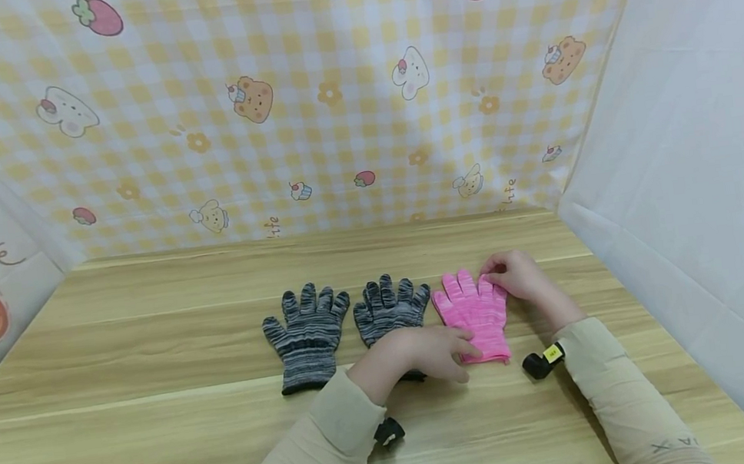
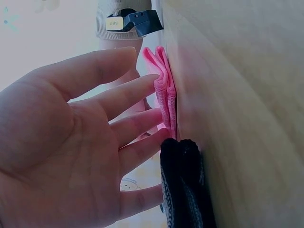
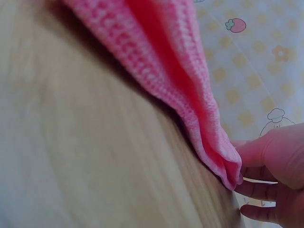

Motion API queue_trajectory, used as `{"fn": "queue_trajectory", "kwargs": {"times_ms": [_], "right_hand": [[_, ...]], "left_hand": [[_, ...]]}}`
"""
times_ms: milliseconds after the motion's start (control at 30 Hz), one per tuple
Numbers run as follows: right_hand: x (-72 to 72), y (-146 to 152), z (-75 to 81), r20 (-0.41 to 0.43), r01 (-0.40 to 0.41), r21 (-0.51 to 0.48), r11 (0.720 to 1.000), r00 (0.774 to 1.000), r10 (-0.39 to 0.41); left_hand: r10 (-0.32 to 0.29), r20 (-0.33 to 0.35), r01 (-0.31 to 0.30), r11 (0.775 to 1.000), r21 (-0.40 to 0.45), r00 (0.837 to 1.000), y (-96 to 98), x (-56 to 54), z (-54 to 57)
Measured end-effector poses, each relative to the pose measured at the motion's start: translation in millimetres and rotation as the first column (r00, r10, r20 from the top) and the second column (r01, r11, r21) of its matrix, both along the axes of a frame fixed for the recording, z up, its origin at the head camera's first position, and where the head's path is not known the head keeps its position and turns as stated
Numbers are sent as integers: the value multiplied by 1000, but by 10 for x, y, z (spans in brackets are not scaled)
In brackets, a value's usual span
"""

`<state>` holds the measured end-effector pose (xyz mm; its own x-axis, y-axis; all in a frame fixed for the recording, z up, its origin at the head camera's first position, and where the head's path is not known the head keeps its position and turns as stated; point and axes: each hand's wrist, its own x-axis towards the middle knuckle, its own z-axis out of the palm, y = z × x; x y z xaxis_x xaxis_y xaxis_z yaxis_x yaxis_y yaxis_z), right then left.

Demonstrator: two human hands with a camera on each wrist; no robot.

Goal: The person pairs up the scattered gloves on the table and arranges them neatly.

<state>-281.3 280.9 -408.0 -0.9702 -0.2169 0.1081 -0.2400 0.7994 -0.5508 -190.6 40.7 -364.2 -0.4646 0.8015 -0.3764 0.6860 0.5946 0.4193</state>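
A pink knit glove [image 1: 474, 316] lies flat on the table, its fingers toward the back. At its right-hand fingertips, my right hand [image 1: 515, 275] pinches the fabric between thumb and fingers. My left hand [image 1: 432, 351] reaches across to the glove's cuff, fingers extended and relaxed, fingertips touching the pink knit; in the left wrist view the palm [image 2: 61, 137] shows with nothing gripped. Beneath my left hand and wrist, a dark grey striped glove [image 1: 389, 315] is partly hidden. In the right wrist view the pink glove's folded edge [image 3: 166, 71] runs toward my fingers.
Another grey striped glove [image 1: 308, 336] lies at the left of the row. The wooden table [image 1: 127, 448] meets a yellow checked cloth [image 1: 333, 144] at the back and a white cloth [image 1: 699, 169] on the right. Black wrist cameras [image 1: 390, 432] sit on both sleeves.
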Motion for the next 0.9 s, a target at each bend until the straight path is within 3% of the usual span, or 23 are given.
{"fn": "queue_trajectory", "kwargs": {"times_ms": [500,900], "right_hand": [[1,5,16,23,19,-7,1000,1000,-19],[17,13,34,43,1,-36,999,999,1]], "left_hand": [[1,-4,-1,1000,22,1000,17,4,9],[40,32,-44,992,119,999,4,-12,17]]}}
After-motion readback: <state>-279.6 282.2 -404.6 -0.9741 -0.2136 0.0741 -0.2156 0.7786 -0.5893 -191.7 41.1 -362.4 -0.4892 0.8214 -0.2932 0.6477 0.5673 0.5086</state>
